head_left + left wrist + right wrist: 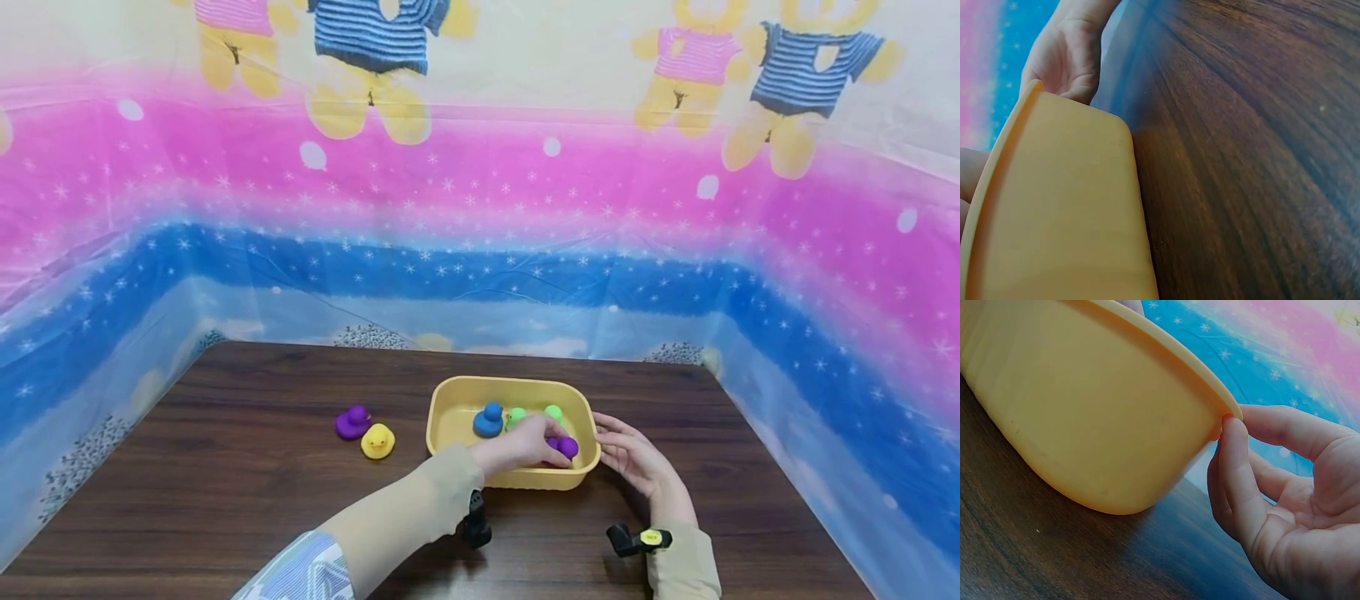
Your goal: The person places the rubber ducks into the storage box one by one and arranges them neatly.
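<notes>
In the head view, my left hand (528,442) reaches into a yellow plastic basin (457,383) and grips a purple rubber duck (567,447) near its right end; the fingers partly cover it. A blue duck (488,420) and green ducks (553,412) sit in the basin, one partly behind the hand. At the right end, my right hand (637,458) pinches the basin's rim. The right wrist view shows the thumb and fingers (1235,462) at that rim. The left wrist view has mostly the basin's outer wall (1072,200), with the right hand (1066,59) beyond.
Left of the basin, a purple duck (353,422) and a yellow duck (378,442) stand close together on the dark wooden table (262,500). A printed cloth (465,200) hangs around the table's back and sides.
</notes>
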A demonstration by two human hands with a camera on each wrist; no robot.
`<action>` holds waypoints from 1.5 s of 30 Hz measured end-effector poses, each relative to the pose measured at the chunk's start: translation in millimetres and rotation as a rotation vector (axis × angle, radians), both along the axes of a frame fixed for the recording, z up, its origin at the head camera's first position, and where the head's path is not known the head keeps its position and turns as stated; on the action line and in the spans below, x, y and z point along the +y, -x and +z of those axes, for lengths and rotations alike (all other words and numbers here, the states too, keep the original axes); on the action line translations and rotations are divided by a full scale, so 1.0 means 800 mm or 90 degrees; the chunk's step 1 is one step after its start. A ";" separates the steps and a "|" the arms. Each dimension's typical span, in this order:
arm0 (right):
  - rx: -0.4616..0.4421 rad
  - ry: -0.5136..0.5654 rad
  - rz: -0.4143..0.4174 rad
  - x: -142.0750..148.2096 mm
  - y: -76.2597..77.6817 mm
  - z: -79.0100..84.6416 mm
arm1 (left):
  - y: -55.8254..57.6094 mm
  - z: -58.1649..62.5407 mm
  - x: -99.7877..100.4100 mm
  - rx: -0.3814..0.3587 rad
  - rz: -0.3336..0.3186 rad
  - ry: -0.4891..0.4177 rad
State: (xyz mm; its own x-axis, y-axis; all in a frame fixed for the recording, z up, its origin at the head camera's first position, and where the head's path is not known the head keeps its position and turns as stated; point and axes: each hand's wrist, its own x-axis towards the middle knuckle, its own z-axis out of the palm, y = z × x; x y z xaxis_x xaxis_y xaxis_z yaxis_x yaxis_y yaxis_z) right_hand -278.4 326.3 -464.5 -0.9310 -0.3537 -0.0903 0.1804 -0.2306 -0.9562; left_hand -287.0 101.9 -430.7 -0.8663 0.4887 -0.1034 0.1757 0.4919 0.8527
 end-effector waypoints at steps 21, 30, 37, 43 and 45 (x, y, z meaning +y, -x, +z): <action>0.004 -0.007 0.004 -0.001 -0.001 0.002 | -0.007 0.002 0.003 0.015 -0.027 0.016; 0.002 0.005 0.002 -0.003 -0.003 0.002 | -0.009 0.005 0.002 0.020 -0.026 0.030; 0.002 0.004 0.004 -0.001 -0.001 0.001 | -0.008 0.005 0.002 0.037 -0.028 0.050; -0.007 0.006 0.000 -0.001 0.000 0.000 | -0.008 0.005 0.002 0.041 -0.017 0.065; -0.011 0.008 -0.001 -0.001 0.000 -0.001 | -0.008 0.005 0.001 0.044 -0.014 0.072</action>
State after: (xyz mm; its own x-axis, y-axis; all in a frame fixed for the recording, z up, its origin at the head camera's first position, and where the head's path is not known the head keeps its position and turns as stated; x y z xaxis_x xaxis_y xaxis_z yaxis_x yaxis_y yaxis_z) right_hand -278.4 325.4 -465.4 -0.9300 -0.3530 -0.1024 0.1971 -0.2437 -0.9496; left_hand -280.4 102.7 -426.6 -0.8625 0.4961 -0.1001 0.2435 0.5801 0.7773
